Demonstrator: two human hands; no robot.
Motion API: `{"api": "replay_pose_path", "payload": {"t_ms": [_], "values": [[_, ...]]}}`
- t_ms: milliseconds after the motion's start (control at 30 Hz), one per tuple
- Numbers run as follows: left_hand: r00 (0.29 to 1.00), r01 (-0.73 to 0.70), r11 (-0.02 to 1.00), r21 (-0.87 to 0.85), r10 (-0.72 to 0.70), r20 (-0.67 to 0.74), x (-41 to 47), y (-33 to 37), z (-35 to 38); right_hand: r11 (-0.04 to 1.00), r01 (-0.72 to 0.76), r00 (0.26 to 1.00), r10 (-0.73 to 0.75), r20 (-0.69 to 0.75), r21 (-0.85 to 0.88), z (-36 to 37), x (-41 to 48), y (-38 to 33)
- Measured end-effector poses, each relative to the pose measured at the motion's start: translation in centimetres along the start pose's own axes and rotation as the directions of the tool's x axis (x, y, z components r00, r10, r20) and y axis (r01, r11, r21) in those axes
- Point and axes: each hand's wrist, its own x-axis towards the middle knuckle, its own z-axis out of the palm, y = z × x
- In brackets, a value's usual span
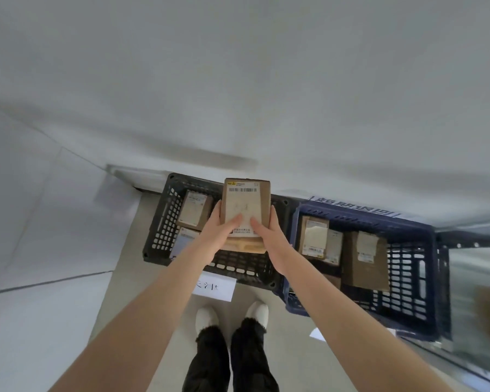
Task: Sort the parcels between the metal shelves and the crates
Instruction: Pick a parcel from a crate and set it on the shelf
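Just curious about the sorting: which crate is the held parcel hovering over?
The black crate, left of the blue crate; the parcel is held above it.

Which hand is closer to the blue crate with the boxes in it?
Right. The right hand grips the right edge of the parcel, close to the left wall of the blue crate. The left hand grips the parcel's left edge, over the black crate, farther away.

Brown parcel [245, 205] with white label [245, 215], thin black barcode stripes, small yellow mark. Black crate [160, 222] with grid of holes. Dark blue crate [408, 281], same holes, white writing on rim. White shoes [207, 316], black trousers [210, 363], grey floor [292, 338].
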Motion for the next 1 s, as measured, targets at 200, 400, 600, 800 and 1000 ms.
{"api": "replay_pose_path", "payload": {"t_ms": [200,400,600,800,1000], "values": [[0.997,0.068,0.997,0.045,-0.070,0.045,7.1,-6.2,0.1,0.997,-0.083,0.989,0.083,-0.126,-0.001,-1.4,6.3,5.9],[0.996,0.068,0.986,0.151,-0.075,0.042,16.4,-13.1,0.9,0.982,-0.186,0.959,0.176,-0.220,-0.027,-4.0,14.6,12.1],[0.999,0.050,0.960,0.275,-0.046,-0.019,23.3,-18.1,2.0,0.973,-0.183,0.948,0.137,-0.288,-0.140,-5.8,21.5,16.6],[0.998,0.023,0.927,0.374,0.002,-0.066,27.0,-20.1,2.4,0.976,-0.190,0.941,0.152,-0.302,-0.103,-6.4,25.3,18.6],[0.997,0.002,0.902,0.432,0.031,-0.070,29.6,-21.2,2.7,0.985,-0.170,0.935,0.151,-0.322,-0.029,-6.4,28.0,20.1]]}}
